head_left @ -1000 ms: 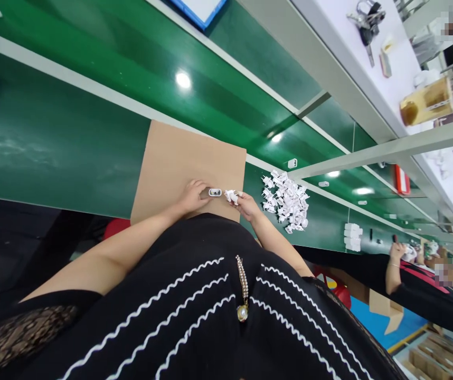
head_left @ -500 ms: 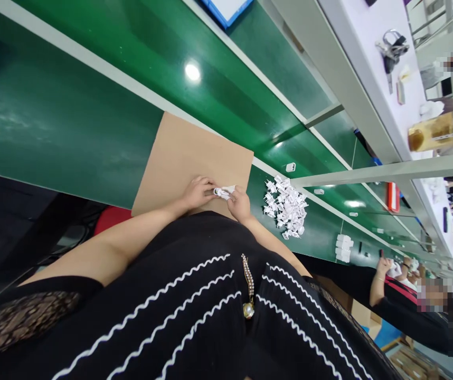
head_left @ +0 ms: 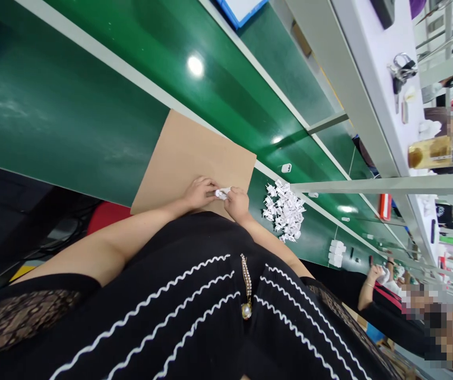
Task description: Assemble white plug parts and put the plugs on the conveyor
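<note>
Green bench top, glossy, split lengthwise by a pale grey rail. Near lane: brown cardboard sheet lying flat at centre, its near edge at the bench's lip. At 3 o'clock of the sheet, just beside it, a loose pile of white plug parts. Single white piece at the pile's 12 o'clock. Small stack of white blocks at its 4 o'clock. Far lane: blue-rimmed tray at the sheet's 12 o'clock.
</note>
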Demonstrator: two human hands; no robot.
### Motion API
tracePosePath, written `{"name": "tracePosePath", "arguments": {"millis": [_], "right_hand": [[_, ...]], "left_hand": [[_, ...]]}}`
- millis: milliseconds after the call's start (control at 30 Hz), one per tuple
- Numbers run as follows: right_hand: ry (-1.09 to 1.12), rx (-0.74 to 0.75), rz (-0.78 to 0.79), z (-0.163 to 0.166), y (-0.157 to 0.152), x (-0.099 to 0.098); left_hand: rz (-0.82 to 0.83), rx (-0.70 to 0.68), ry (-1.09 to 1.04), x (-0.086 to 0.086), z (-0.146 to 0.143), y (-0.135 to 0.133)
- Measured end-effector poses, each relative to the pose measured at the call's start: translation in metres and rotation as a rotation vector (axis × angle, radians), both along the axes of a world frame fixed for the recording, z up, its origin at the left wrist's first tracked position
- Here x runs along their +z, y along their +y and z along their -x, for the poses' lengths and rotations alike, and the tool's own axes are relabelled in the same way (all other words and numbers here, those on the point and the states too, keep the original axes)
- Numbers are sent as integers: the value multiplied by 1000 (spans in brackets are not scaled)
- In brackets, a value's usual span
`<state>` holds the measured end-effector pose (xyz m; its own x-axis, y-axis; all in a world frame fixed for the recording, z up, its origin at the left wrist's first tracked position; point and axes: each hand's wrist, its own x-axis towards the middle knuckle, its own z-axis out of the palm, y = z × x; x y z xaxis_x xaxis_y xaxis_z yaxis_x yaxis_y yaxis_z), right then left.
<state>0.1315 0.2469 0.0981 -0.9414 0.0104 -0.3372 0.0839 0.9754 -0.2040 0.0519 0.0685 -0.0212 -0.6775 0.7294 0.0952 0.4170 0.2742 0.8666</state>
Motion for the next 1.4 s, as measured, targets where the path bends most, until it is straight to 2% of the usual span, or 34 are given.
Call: {"name": "tracePosePath", "arguments": {"millis": [167, 333, 467, 600, 900, 1033, 1133, 1233, 1300, 1400], "right_hand": [[-66, 38, -108, 8, -13, 14], [-81, 68, -125, 9, -16, 23], [-92, 157, -115, 18, -15, 30], [-103, 198, -119, 27, -16, 29], [-59, -9, -60, 16, -19, 22], [-28, -63, -34, 15, -24, 21], [-30, -129, 44, 14, -20, 23], [-34, -245, 214, 8, -7, 39], [-4, -284, 332, -1, 1, 64], [33, -230, 437, -19, 8, 116]], "left_hand": [[-20, 29, -1, 2, -3, 0], [1, 61, 2, 2, -6, -1], [6, 82, 28, 1, -7, -1], [10, 75, 22, 2, -6, 0], [77, 121, -8, 1, -10, 2], [98, 126, -39, 8, -7, 5], [60, 82, -143, 23, -3, 6], [10, -21, -408, 55, -2, 0], [1, -71, -545, 90, -5, -9], [-32, -167, -577, 157, -9, -26]]}}
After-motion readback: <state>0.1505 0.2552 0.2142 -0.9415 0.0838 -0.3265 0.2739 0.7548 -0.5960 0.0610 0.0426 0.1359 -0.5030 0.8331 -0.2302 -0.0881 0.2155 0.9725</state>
